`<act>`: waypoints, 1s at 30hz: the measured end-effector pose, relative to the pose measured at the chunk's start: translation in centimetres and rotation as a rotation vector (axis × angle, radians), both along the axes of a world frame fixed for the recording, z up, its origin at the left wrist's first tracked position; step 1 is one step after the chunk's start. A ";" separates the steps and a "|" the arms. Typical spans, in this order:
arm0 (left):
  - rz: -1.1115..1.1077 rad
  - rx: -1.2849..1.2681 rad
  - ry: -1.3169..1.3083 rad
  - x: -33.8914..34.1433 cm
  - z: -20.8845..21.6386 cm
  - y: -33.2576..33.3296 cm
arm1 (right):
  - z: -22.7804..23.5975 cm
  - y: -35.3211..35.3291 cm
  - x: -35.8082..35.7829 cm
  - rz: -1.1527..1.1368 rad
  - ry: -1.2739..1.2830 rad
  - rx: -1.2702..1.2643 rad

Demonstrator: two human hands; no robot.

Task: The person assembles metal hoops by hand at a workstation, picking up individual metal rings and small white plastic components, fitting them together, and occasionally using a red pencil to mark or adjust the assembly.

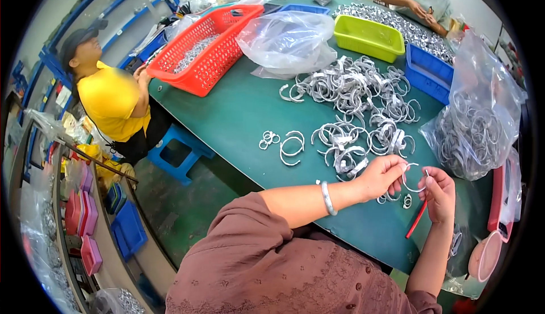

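My left hand pinches one side of a silver open bangle, held just above the table near its front edge. In my right hand is a slim red pen-like tool, its thin tip pointing up by the bangle's gap. Whether the tip touches the metal, I cannot tell. A large heap of similar silver bangles lies beyond my hands, with a smaller cluster closer in. To the left are a couple of separate bangles and several small rings. Under my hands sits another small ring.
A clear bag of bangles stands at the right, by a pink basket. Across the green table are a red basket, a plastic bag, a green basket and a blue tray. Co-workers sit around.
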State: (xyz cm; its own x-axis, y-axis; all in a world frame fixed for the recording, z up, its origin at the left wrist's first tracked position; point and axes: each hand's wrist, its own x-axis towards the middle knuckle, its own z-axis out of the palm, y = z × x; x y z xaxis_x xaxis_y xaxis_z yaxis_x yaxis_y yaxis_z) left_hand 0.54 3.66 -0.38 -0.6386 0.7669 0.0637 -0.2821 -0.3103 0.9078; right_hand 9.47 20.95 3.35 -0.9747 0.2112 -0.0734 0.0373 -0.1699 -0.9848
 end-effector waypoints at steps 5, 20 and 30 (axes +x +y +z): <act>0.015 -0.083 0.040 -0.1 0.0 -0.1 | -0.4 0.1 0.0 -0.024 -0.009 -0.042; 0.022 -0.078 -0.108 -0.1 0.4 -0.3 | -0.1 -0.1 0.5 0.085 0.156 -0.135; 0.014 -0.075 -0.087 -0.1 0.6 -0.5 | -0.8 -0.1 0.3 0.054 0.122 -0.149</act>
State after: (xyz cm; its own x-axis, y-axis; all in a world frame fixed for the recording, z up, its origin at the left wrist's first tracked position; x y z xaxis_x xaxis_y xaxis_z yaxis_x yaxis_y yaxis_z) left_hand 0.42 3.18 0.22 -0.6501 0.7582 -0.0494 -0.3566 -0.2470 0.9010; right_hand 9.77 20.86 2.50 -0.9878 0.1544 0.0190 -0.0674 -0.3147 -0.9468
